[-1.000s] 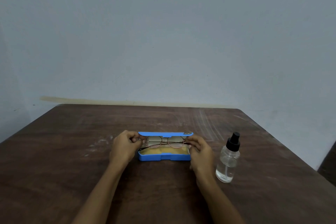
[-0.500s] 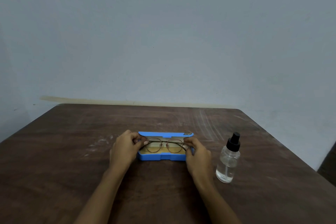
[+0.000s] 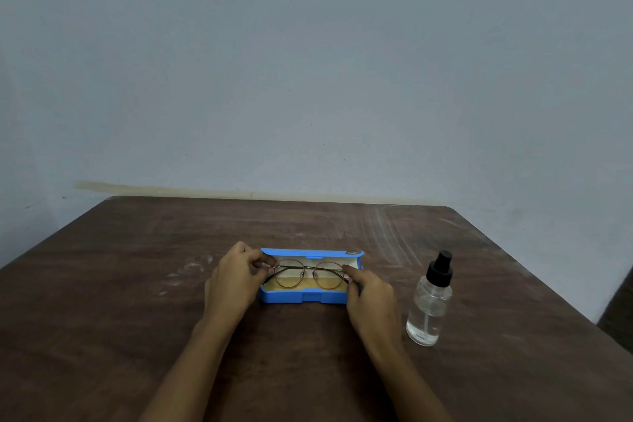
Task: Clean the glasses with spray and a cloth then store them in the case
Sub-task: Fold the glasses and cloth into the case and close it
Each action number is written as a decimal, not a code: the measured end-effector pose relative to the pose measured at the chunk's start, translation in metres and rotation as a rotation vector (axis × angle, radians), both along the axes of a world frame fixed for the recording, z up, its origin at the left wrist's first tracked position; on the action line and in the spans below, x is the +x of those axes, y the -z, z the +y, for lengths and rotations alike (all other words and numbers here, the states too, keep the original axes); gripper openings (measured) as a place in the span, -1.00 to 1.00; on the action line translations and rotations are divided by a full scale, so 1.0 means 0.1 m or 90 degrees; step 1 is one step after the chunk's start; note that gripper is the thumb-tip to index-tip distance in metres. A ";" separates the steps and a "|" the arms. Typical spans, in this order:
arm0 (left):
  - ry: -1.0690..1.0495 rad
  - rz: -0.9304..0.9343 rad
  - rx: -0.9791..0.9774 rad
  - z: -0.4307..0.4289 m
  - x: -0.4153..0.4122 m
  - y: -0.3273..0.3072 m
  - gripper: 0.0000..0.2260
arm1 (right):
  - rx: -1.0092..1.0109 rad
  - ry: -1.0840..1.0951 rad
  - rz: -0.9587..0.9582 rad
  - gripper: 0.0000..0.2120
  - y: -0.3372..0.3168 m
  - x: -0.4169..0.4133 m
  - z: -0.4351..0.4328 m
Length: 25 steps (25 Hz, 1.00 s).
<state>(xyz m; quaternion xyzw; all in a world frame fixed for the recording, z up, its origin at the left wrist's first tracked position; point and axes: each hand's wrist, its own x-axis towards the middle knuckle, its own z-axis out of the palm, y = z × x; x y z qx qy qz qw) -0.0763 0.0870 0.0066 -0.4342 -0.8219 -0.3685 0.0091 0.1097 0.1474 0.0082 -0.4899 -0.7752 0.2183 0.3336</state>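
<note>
A blue glasses case (image 3: 301, 297) lies open in the middle of the brown table, its lid raised at the back. Thin round-framed glasses (image 3: 308, 273) sit folded inside it on a yellow lining, which may be a cloth. My left hand (image 3: 236, 279) pinches the left end of the frame at the case's left side. My right hand (image 3: 368, 295) holds the frame's right end with the fingertips, and covers the case's right corner. A clear spray bottle (image 3: 430, 301) with a black nozzle stands upright to the right of my right hand.
The wooden table (image 3: 137, 284) has pale scuff marks left of the case and at the back right. Its right edge runs diagonally past the bottle. A plain grey wall stands behind the table.
The glasses have come down from just above the case into it. Both hands have lowered with them and stay at the frame's ends.
</note>
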 end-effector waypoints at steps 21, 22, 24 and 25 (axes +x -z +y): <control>0.009 0.089 -0.018 -0.09 0.06 -0.04 -0.87 | 0.077 -0.031 -0.146 -0.73 -0.01 0.01 -0.03; 0.007 0.081 -0.022 -0.09 0.06 -0.04 -0.87 | 0.078 -0.031 -0.143 -0.72 -0.01 0.01 -0.03; 0.009 0.049 -0.015 -0.10 0.05 -0.04 -0.88 | 0.085 -0.027 -0.138 -0.71 -0.03 0.01 -0.03; 0.014 0.023 -0.004 -0.10 0.05 -0.05 -0.90 | 0.091 -0.022 -0.132 -0.71 -0.03 0.02 -0.04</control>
